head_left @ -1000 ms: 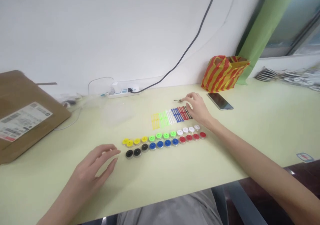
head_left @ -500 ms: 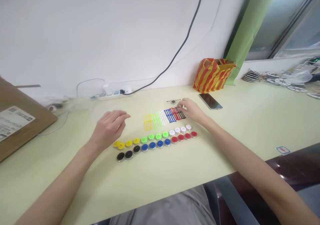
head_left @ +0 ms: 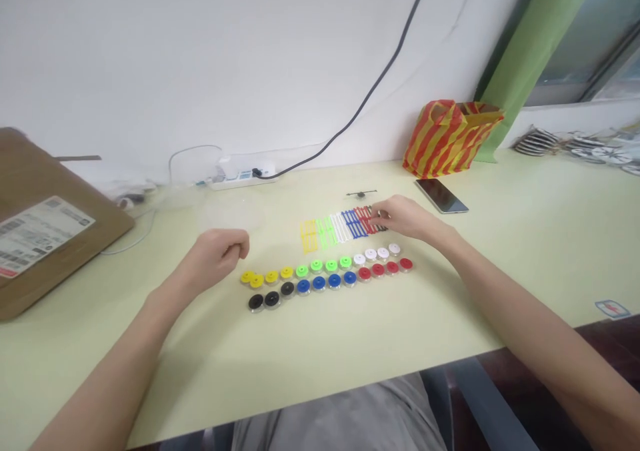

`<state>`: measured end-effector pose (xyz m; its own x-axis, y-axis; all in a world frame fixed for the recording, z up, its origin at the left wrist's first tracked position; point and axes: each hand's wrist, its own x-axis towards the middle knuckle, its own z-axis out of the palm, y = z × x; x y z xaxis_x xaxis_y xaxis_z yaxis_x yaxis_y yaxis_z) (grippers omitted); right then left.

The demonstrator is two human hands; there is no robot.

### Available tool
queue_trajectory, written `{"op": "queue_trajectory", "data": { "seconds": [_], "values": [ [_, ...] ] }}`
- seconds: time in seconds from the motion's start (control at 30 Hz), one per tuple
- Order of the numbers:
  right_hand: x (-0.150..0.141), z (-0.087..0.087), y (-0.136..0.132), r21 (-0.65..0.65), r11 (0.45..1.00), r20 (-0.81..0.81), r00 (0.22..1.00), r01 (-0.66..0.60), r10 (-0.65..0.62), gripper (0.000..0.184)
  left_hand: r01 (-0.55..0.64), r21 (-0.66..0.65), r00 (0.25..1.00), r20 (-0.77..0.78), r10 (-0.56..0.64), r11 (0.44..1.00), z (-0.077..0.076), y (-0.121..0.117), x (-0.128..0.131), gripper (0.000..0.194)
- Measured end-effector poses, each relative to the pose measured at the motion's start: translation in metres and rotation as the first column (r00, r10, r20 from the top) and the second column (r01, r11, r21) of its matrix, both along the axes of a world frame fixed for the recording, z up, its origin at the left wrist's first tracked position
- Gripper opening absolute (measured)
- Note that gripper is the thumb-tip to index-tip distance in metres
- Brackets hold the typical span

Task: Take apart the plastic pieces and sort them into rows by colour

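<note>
Two rows of small coloured discs (head_left: 325, 275) lie on the pale green table (head_left: 320, 344): yellow, green, white above; black, blue, red below. Behind them is a row of thin plastic strips (head_left: 340, 227) running yellow, green, white, blue, red, black. My right hand (head_left: 407, 216) is at the right end of that row, fingers pinched at the black strips there; what it grips is hidden. My left hand (head_left: 215, 256) hovers left of the yellow discs, its fingers curled into a loose fist with nothing seen in it. A small dark assembled piece (head_left: 361, 193) lies just behind the strips.
A phone (head_left: 441, 195) lies right of the strips, a red and yellow striped bag (head_left: 447, 137) behind it. A cardboard box (head_left: 45, 224) is at the left, a power strip (head_left: 240, 174) with cables along the wall. Clutter lies at the far right.
My left hand rose from the table near the black discs, moved up and curled into a fist. My right hand closed its fingers onto the right end of the strip row.
</note>
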<state>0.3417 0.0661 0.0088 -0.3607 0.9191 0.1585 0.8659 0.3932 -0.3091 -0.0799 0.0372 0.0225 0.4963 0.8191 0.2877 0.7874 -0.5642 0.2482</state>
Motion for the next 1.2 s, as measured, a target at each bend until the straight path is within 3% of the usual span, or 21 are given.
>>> {"op": "queue_trajectory", "data": {
  "seconds": [0.13, 0.3, 0.47, 0.63, 0.8, 1.0, 1.2],
  "values": [
    [0.002, -0.007, 0.005, 0.06, 0.994, -0.002, 0.996, 0.094, -0.094, 0.018, -0.039, -0.205, 0.995, -0.101, 0.019, 0.978, 0.003, 0.001, -0.005, 0.015],
    [0.014, -0.016, 0.016, 0.158, 0.968, -0.008, 0.98, 0.196, -0.197, 0.018, -0.084, -0.381, 0.991, -0.13, 0.036, 0.921, 0.003, 0.001, -0.004, 0.022],
    [0.023, -0.025, 0.027, 0.153, 0.961, 0.003, 0.972, 0.232, -0.235, 0.014, -0.085, -0.5, 0.992, -0.122, 0.027, 0.862, 0.0, 0.004, -0.005, 0.03],
    [0.029, -0.024, 0.026, 0.044, 0.985, 0.069, 0.983, 0.165, -0.168, 0.022, -0.087, -0.543, 0.994, -0.106, 0.035, 0.835, 0.001, 0.005, -0.009, 0.031],
    [0.031, -0.021, 0.023, 0.018, 0.981, 0.1, 0.976, 0.192, -0.193, 0.028, -0.076, -0.553, 0.994, -0.11, 0.017, 0.83, -0.003, 0.009, -0.012, 0.036],
    [0.019, -0.031, 0.029, 0.118, 0.986, -0.036, 0.993, 0.119, -0.116, 0.014, -0.053, -0.581, 0.992, -0.124, -0.024, 0.812, 0.0, 0.014, -0.018, 0.036],
    [0.014, -0.041, 0.035, 0.242, 0.969, -0.156, 0.988, 0.049, -0.011, 0.014, -0.029, -0.611, 0.996, -0.083, -0.027, 0.791, 0.004, 0.015, -0.022, 0.036]
  ]
}}
